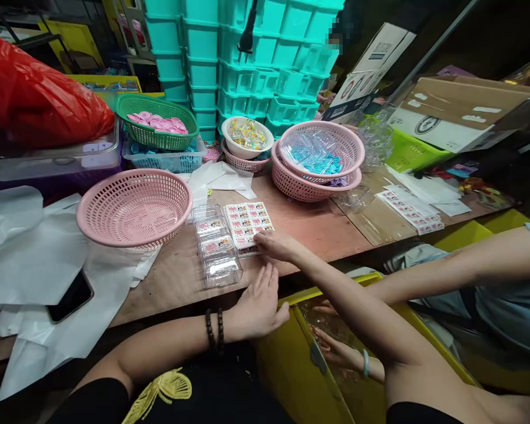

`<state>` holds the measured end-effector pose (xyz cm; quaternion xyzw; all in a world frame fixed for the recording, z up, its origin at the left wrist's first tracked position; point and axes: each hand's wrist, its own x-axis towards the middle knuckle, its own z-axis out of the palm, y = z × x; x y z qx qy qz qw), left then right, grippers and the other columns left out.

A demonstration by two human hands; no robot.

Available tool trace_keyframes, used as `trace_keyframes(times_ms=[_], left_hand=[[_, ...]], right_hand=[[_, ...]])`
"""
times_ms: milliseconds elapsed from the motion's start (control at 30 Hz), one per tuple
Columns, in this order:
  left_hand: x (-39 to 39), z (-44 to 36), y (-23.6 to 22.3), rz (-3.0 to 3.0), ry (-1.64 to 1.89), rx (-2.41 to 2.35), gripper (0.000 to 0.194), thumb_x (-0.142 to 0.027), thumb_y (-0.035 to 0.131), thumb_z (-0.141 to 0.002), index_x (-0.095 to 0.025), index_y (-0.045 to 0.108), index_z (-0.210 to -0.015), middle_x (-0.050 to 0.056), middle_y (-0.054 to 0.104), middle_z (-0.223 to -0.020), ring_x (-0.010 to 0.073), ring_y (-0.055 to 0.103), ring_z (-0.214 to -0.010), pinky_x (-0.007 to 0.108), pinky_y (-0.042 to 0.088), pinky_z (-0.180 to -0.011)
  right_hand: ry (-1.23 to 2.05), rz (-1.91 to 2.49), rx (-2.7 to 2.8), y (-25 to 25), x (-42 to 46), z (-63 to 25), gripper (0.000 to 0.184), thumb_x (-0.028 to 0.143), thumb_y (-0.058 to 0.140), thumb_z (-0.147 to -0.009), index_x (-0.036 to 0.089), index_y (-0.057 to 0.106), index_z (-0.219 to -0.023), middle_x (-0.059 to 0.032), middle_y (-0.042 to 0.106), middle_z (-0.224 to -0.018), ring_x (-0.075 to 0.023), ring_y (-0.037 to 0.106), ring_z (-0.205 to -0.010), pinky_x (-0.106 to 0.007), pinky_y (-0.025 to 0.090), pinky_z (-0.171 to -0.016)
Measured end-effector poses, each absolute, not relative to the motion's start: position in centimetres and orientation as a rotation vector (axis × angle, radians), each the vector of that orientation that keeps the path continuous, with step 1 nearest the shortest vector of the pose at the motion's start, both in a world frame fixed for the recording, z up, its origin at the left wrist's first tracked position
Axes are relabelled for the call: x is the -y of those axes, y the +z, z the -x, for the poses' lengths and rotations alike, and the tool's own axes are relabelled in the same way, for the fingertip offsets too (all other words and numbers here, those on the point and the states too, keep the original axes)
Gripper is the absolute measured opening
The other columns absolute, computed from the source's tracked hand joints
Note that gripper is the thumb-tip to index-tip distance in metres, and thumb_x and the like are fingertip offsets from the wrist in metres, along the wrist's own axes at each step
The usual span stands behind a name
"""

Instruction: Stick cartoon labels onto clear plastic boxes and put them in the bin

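Note:
My right hand (pixel 276 244) is at the lower right corner of a stack of sticker sheets (pixel 242 221), fingers pinched together on the sheet's edge. The sheets carry rows of small labels with pink print and a cartoon. Just left of the stack lies a row of clear plastic clamshell boxes (pixel 223 266); similar labels show on two of them. My left hand (pixel 260 300), with dark bead bracelets at the wrist, hovers by the table's front edge below the sheets. Its fingers are stretched out, the thumb apart, and nothing is in it.
An open pink basket (pixel 135 176) stands left, near a phone (pixel 73 297) on white paper (pixel 22 253). Stacked pink baskets (pixel 318 188) hold blue pieces and clear packaging. At right, a co-worker's hands (pixel 335 350) reach into a yellow bin (pixel 302 365) below the table edge.

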<state>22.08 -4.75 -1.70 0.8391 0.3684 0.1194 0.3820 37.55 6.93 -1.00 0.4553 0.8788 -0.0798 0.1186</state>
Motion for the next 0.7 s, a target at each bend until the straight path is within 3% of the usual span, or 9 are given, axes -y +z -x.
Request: trace_keyframes(times_ms=[100,333,500,633,700], left_hand=[[4.1,-24.8,-3.7,-2.234,0.245,-1.238,0.081,-0.036,0.049,-0.089,0.013,0.025,-0.149,0.032,0.022,-0.159,0.0414,0.014,-0.151,0.053,0.018,-0.123],[3.4,-27.4,-6.7,-2.240,0.276,-1.517,0.087,-0.037,0.057,-0.085,0.010,0.024,-0.150,0.033,0.020,-0.159,0.0445,0.015,-0.150,0.057,0.013,-0.123],[3.1,-27.9,-6.7,-2.241,0.257,-1.513,0.092,-0.047,0.057,-0.086,0.010,0.024,-0.151,0.033,0.020,-0.159,0.0451,0.016,-0.150,0.056,0.013,-0.123],[2.5,-27.8,-6.6,-2.222,0.254,-1.471,0.090,-0.044,0.059,-0.086,0.009,0.025,-0.151,0.034,0.017,-0.159,0.0443,0.010,-0.150,0.056,0.012,-0.123],[2.4,-27.6,-6.3,-2.181,0.251,-1.428,0.088,-0.042,0.059,-0.086,0.006,0.025,-0.152,0.032,0.013,-0.161,0.0431,0.005,-0.151,0.058,0.012,-0.123]], right_hand=[[-0.131,-1.291,-2.546,-0.4,-5.9,-36.9,0.021,0.007,0.047,-0.094,0.010,0.064,-0.106,-0.0166,0.068,-0.109,-0.0224,0.064,-0.096,-0.030,0.048,-0.079],[0.067,-1.237,-2.485,4.3,-4.6,-36.9,0.030,0.004,0.042,-0.093,0.011,0.060,-0.115,-0.0173,0.070,-0.106,-0.0235,0.066,-0.089,-0.028,0.046,-0.066],[0.133,-1.511,-2.424,9.5,-5.4,-37.9,0.034,0.002,0.049,-0.085,0.019,0.069,-0.107,-0.0089,0.074,-0.097,-0.0206,0.066,-0.081,-0.027,0.041,-0.064],[0.122,-1.914,-2.420,14.8,-6.7,-41.0,0.022,0.004,0.054,-0.080,0.015,0.072,-0.089,-0.0055,0.070,-0.077,-0.0166,0.060,-0.069,-0.025,0.036,-0.061],[0.315,-2.114,-2.408,16.6,-7.2,-42.0,0.017,0.007,0.054,-0.081,0.012,0.071,-0.085,-0.0063,0.068,-0.073,-0.0155,0.055,-0.064,-0.026,0.033,-0.059]])
